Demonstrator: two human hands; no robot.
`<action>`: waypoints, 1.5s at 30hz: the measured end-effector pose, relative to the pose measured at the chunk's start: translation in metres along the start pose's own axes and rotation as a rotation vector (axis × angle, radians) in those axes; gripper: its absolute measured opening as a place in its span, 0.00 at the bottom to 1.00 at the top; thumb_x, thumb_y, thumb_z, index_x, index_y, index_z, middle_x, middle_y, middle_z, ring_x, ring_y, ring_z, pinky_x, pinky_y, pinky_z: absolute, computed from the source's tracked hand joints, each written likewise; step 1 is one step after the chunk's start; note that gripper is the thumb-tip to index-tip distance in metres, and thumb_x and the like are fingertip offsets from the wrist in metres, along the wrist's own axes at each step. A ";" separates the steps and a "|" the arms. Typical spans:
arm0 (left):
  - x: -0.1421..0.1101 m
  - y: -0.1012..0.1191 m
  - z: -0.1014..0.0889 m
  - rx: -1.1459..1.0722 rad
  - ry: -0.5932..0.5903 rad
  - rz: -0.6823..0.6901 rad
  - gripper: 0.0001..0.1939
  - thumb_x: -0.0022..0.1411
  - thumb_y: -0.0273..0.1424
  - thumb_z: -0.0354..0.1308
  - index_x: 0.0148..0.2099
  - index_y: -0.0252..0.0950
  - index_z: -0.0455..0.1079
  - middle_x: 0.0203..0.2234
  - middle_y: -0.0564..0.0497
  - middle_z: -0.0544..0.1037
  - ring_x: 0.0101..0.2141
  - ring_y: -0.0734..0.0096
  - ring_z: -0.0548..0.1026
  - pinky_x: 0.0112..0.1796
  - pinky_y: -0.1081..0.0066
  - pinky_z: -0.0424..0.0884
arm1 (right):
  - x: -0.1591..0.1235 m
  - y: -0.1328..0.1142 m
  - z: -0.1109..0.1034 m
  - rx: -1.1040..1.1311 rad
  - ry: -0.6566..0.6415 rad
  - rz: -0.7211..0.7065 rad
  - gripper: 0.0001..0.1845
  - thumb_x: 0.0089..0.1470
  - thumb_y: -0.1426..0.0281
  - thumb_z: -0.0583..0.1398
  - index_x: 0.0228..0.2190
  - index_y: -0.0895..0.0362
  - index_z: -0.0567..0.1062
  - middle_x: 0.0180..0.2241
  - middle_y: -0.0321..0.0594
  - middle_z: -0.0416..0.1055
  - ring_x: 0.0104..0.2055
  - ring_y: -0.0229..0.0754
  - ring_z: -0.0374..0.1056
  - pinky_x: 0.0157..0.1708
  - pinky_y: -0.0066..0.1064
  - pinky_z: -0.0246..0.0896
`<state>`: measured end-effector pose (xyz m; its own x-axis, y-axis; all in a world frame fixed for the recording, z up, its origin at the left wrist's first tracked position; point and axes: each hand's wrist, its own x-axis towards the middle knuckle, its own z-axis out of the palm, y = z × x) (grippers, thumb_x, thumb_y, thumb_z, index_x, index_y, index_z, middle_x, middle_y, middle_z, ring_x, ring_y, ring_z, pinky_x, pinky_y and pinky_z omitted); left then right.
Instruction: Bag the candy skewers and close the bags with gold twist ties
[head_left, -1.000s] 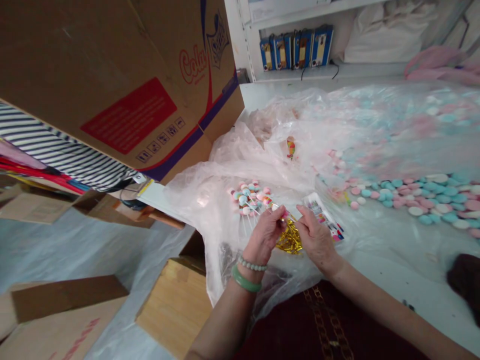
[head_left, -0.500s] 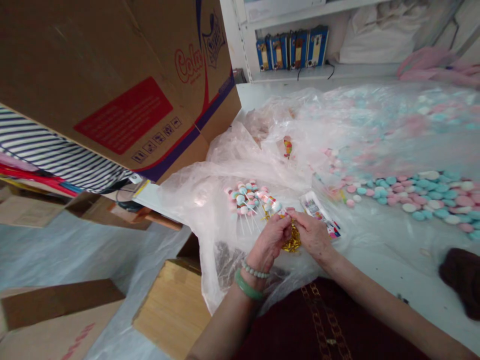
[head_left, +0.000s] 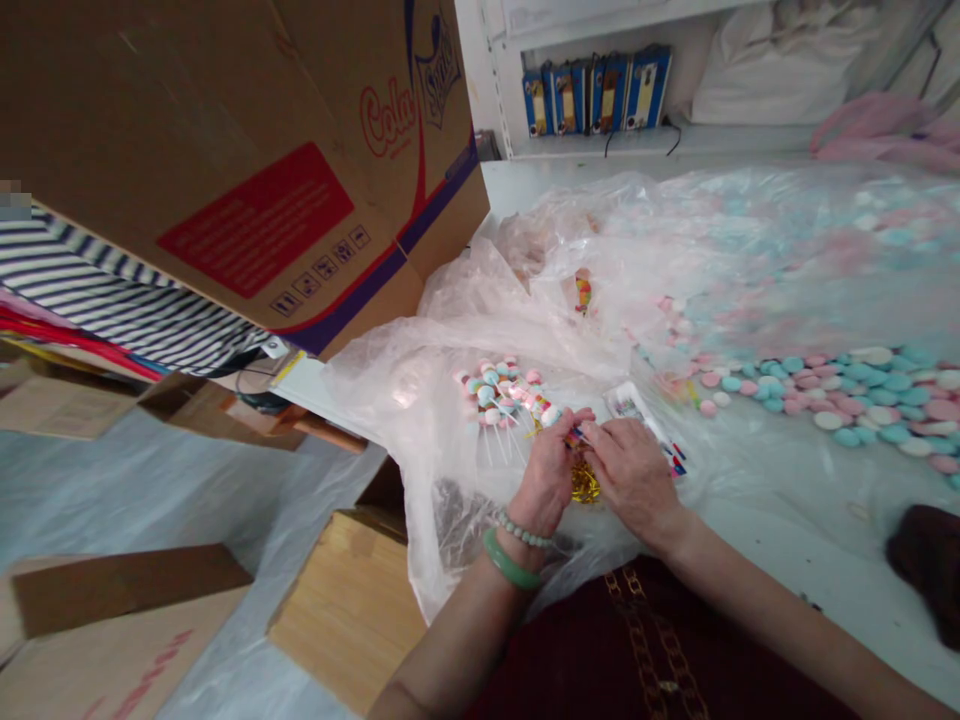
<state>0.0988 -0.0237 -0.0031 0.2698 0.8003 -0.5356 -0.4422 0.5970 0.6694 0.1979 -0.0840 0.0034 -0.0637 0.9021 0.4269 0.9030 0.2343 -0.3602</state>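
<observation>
My left hand (head_left: pixel 551 465), with a bead bracelet and a green bangle on its wrist, meets my right hand (head_left: pixel 634 480) over the table. The fingers of both pinch a small printed plastic wrapper (head_left: pixel 576 434), mostly hidden by them. Just under the hands lies a heap of gold twist ties (head_left: pixel 585 485). Beyond my left hand is a bunch of pink, white and blue candies on white sticks (head_left: pixel 495 392), with colourful wrapped ones beside it. To the right, close to my right hand, flat printed wrappers (head_left: pixel 634 405) lie in a stack.
Clear plastic sheeting (head_left: pixel 450 345) covers much of the table. Many loose pastel candies (head_left: pixel 855 390) spread over the right side. A big cardboard box (head_left: pixel 300 150) stands at the left, a dark brown object (head_left: pixel 926 570) at the right edge. Open cartons (head_left: pixel 127 630) sit on the floor.
My right hand has turned more palm-down and its fingers have closed in on the wrapper by my left fingertips. The view has shifted slightly.
</observation>
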 end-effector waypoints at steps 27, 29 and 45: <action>-0.026 0.010 -0.014 0.539 -0.314 -0.056 0.20 0.55 0.46 0.58 0.22 0.34 0.67 0.13 0.54 0.66 0.13 0.77 0.61 0.19 0.73 0.55 | 0.037 0.000 -0.001 1.413 -0.039 0.854 0.16 0.37 0.64 0.65 0.31 0.54 0.70 0.26 0.32 0.70 0.26 0.37 0.63 0.28 0.30 0.58; -0.026 0.006 -0.012 0.588 -0.097 0.123 0.19 0.55 0.43 0.59 0.20 0.35 0.65 0.11 0.57 0.63 0.13 0.79 0.58 0.19 0.74 0.52 | 0.042 -0.001 0.004 1.418 0.103 0.874 0.16 0.35 0.65 0.66 0.28 0.55 0.68 0.26 0.31 0.69 0.28 0.37 0.63 0.30 0.29 0.59; -0.021 0.020 -0.031 0.203 -0.010 -0.051 0.11 0.49 0.35 0.62 0.27 0.34 0.66 0.13 0.60 0.62 0.11 0.86 0.50 0.14 0.76 0.39 | -0.012 0.034 0.006 -0.266 -0.449 0.242 0.12 0.59 0.73 0.53 0.30 0.57 0.76 0.33 0.47 0.73 0.37 0.47 0.68 0.34 0.34 0.54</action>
<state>0.0573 -0.0306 0.0057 0.2962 0.7684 -0.5674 -0.2462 0.6354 0.7319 0.2271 -0.0847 -0.0185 0.0366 0.9977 -0.0570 0.9864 -0.0452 -0.1581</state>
